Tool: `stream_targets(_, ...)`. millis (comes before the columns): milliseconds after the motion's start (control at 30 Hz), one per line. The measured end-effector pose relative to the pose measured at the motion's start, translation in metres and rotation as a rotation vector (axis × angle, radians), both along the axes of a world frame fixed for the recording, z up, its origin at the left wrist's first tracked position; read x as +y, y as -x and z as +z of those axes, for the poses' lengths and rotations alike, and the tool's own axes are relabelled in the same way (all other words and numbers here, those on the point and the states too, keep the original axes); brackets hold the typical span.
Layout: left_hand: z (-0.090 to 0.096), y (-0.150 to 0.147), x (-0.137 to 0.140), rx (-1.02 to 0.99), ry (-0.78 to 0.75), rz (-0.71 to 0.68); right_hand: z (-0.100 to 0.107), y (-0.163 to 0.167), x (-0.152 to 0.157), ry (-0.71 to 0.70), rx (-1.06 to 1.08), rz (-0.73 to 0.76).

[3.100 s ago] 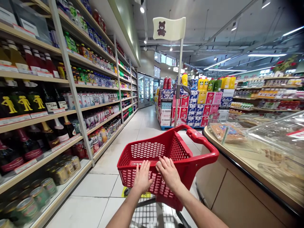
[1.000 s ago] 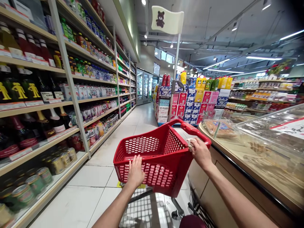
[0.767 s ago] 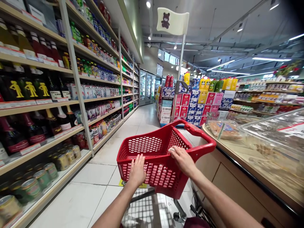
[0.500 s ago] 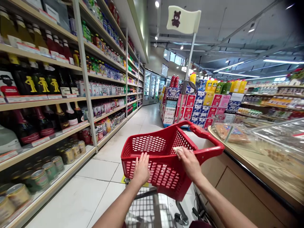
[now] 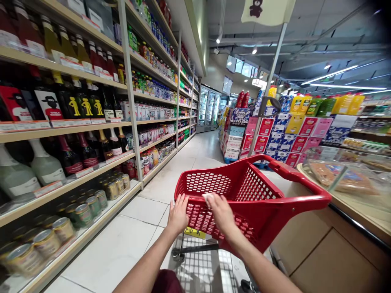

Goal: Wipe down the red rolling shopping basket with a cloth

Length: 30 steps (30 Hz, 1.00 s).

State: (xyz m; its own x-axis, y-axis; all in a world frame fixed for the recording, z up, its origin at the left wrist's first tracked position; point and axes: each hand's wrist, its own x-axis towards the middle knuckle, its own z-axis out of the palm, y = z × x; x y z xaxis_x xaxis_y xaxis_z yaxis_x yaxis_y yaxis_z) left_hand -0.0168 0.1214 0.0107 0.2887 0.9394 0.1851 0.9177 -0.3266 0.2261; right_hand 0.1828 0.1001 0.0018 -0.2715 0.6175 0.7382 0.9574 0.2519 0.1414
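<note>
A red plastic shopping cart [image 5: 259,203] with a perforated basket stands sideways in front of me. My left hand [image 5: 178,213] rests on the near rim towards the basket's left end, its fingers stretched upward. Pressed against the same rim, a little to the right, my right hand [image 5: 220,210] holds a small crumpled white tissue [image 5: 207,197] under its fingers. Most of the tissue is hidden by that hand. The part of the basket's inside that shows has nothing in it.
Drink shelves [image 5: 91,162] with bottles and cans line the left. Stacked boxes [image 5: 265,134] topped with bottles stand beyond the cart. At right is a counter [image 5: 317,240] with covered food. A pole carrying a bear flag [image 5: 269,11] rises from the cart.
My right hand has slid left along the rim with the tissue, from near the handle end to closer to my left hand. The view has shifted, putting the cart further right.
</note>
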Motion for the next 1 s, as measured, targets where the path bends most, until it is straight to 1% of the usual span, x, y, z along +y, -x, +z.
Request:
stream_targets(67,0.0,0.008,0.003,-0.044,0.012,0.022,-0.002,0.035,0.014,0.024,0.0,0.081)
stream_targets(100,-0.001,0.013,0.005,-0.068,0.02,0.046,-0.002,0.042,0.019,0.04,-0.007,0.115)
stream_targets(167,-0.001,0.022,0.009,-0.117,0.039,0.083,0.0,0.043,0.024,0.069,-0.006,0.142)
stream_targets(267,-0.001,0.032,0.013,-0.16,0.077,0.068,-0.005,0.038,0.027,0.046,0.018,0.155)
stream_targets(400,0.001,0.038,0.012,-0.142,0.13,0.059,-0.02,0.061,0.031,-0.073,-0.02,0.315)
stream_targets(467,0.002,0.039,0.011,-0.132,0.139,0.055,-0.025,0.074,0.03,-0.101,-0.038,0.406)
stream_targets(567,0.004,0.043,0.01,-0.144,0.139,0.064,-0.029,0.079,0.019,-0.056,-0.011,0.565)
stream_targets(633,0.005,0.043,0.009,-0.213,0.139,0.082,-0.03,0.077,0.008,0.026,0.15,0.601)
stream_targets(700,0.005,0.039,0.006,-0.404,0.118,0.125,-0.027,0.074,-0.003,0.096,0.445,0.566)
stream_targets(767,0.003,0.03,-0.002,-0.748,0.136,0.169,-0.02,0.072,-0.008,0.134,0.765,0.518)
stream_targets(800,0.003,0.024,-0.007,-0.95,0.192,0.169,-0.015,0.071,-0.009,0.143,0.899,0.505)
stream_targets(833,0.002,0.017,-0.013,-1.144,0.288,0.141,-0.011,0.071,-0.01,0.156,1.005,0.498)
stream_targets(867,0.001,0.008,-0.019,-1.304,0.405,0.091,-0.007,0.071,-0.01,0.169,1.076,0.493)
stream_targets(900,0.0,0.001,-0.025,-1.416,0.517,0.034,-0.004,0.071,-0.01,0.172,1.108,0.49)
stream_targets(933,-0.001,-0.007,-0.03,-1.48,0.597,-0.01,-0.003,0.071,-0.012,0.161,1.101,0.482)
stream_targets(967,-0.003,-0.012,-0.035,-1.505,0.638,-0.032,-0.003,0.071,-0.014,0.141,1.054,0.471)
stream_targets(1000,-0.004,-0.016,-0.039,-1.505,0.646,-0.03,-0.006,0.07,-0.018,0.122,0.971,0.461)
